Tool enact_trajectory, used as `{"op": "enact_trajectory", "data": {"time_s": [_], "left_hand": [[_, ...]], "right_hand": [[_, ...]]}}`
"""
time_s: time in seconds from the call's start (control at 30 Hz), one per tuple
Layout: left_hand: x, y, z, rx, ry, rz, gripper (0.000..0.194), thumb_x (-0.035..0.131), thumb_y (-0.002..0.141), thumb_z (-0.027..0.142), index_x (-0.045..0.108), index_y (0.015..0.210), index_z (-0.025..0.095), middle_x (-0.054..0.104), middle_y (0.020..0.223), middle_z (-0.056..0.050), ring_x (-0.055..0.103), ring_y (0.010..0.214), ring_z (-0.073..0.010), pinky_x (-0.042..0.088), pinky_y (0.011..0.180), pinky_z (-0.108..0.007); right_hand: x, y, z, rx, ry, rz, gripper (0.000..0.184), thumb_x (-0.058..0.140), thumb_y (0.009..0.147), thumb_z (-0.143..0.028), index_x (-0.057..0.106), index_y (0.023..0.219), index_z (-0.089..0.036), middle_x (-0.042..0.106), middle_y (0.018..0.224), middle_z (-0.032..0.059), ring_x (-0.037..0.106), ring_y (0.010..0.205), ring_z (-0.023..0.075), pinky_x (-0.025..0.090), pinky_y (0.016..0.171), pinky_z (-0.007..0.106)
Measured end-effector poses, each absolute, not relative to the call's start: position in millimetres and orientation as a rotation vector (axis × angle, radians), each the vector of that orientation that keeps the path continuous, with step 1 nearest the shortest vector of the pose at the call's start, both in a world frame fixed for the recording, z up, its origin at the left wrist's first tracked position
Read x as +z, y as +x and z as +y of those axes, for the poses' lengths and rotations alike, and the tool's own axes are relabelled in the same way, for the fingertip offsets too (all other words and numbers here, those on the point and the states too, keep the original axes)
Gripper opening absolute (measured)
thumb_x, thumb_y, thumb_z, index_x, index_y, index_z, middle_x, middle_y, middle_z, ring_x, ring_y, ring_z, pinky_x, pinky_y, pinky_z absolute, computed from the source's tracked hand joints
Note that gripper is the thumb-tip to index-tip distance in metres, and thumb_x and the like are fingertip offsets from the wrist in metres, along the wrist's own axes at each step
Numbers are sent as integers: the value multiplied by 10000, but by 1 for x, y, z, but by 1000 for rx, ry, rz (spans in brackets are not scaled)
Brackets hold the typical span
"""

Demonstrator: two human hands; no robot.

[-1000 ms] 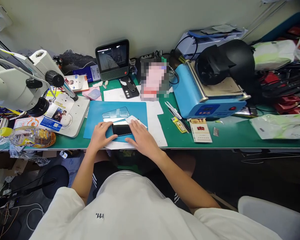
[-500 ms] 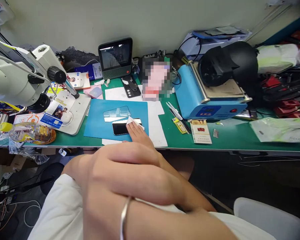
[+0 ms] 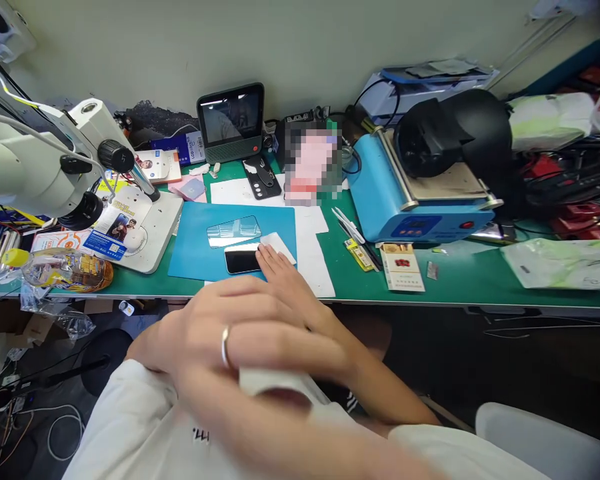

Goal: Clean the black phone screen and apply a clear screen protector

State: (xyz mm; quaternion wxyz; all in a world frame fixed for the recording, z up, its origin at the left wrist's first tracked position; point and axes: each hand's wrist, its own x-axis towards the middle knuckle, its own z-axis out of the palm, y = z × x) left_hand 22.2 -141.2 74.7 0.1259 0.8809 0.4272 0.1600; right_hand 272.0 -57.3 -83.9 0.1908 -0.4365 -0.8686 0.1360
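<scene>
A black phone (image 3: 241,260) lies screen up on a blue mat (image 3: 195,247) near the bench's front edge. Just behind it lies a clear glass sheet (image 3: 233,230). My right hand (image 3: 285,277) reaches over the bench edge, fingers flat and open, fingertips on the phone's right end beside a white wipe (image 3: 280,244). My left hand (image 3: 250,340), a ring on one finger, is raised close to the camera over my chest. Its fingers stretch to the right, partly smeared, with nothing in them.
A white microscope (image 3: 40,167) stands at the left, with a plastic bottle (image 3: 55,267) lying in front of it. A small screen (image 3: 231,121) is at the back. To the right are tweezers (image 3: 347,223), a cigarette pack (image 3: 403,267), a blue machine (image 3: 415,207) and a plastic bag (image 3: 565,263).
My left hand left the phone's left end and rose close to the camera. My right hand stayed at the phone, and the wipe now lies flatter beyond its fingertips.
</scene>
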Motion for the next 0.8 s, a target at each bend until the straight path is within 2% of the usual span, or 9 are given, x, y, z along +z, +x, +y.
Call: {"op": "enact_trajectory", "data": {"time_s": [0.07,0.1,0.13,0.2,0.33,0.5,0.6,0.7,0.8], "left_hand": [[66,28,-114,570,2555,1135,489,493,1003,676,542,1462,517,763,1230,-4,716,1176,-287,656,956,-540],[57,30,-100,678,2501,1072,469,488,1046,574,539,1491,434,753,1262,-37,708,1189,-281,631,994,-524],[46,30,-87,804,2427,1099,446,469,1079,483,530,1504,364,743,1280,-64,699,1198,-273,606,1022,-507],[17,26,-66,934,2336,1277,416,490,1091,429,546,1473,276,730,1289,-103,678,1195,-272,581,1024,-480],[-37,10,-52,905,2312,1455,376,513,1086,413,597,1409,239,699,1309,-128,637,1232,-298,550,1036,-492],[-53,3,-56,843,2340,1466,416,543,1077,430,580,1450,251,649,1389,-133,591,1312,-317,500,1110,-510],[-50,6,-54,787,2368,1437,541,630,1030,498,535,1501,250,613,1472,-136,559,1365,-338,473,1146,-519],[-50,8,-51,658,2394,1457,712,702,972,559,469,1561,236,567,1548,-155,526,1408,-373,441,1171,-551],[-50,9,-50,560,2385,1495,762,728,954,549,442,1583,225,556,1569,-157,508,1433,-379,424,1185,-555]], "right_hand": [[-86,274,-56,381,-1210,-2466,750,409,1091,-501,270,1688,-67,321,1723,240,288,1617,368,348,1279,616],[-86,275,-56,383,-1202,-2473,780,424,1086,-527,255,1691,-64,311,1724,248,275,1622,368,350,1275,622],[-85,275,-55,387,-1191,-2482,812,438,1080,-553,238,1694,-61,298,1727,256,260,1626,369,349,1272,626],[-82,274,-55,407,-1136,-2525,881,458,1064,-599,195,1701,-52,269,1732,270,242,1630,376,344,1274,623],[-70,269,-55,459,-909,-2602,930,453,1059,-610,71,1718,-76,269,1741,244,262,1628,344,353,1287,562],[-62,272,-57,407,-965,-2459,887,446,1091,-514,-93,1715,-188,247,1762,178,212,1642,324,346,1290,581],[-65,272,-57,358,-975,-2522,881,419,1090,-542,-63,1717,-152,258,1752,200,233,1636,345,357,1278,597],[-73,273,-53,355,-985,-2621,911,385,1072,-618,52,1713,-63,283,1733,246,251,1629,369,366,1274,589],[-81,279,-50,341,-1153,-2580,909,352,1074,-634,101,1707,-31,280,1729,268,256,1625,391,351,1277,607]]}}
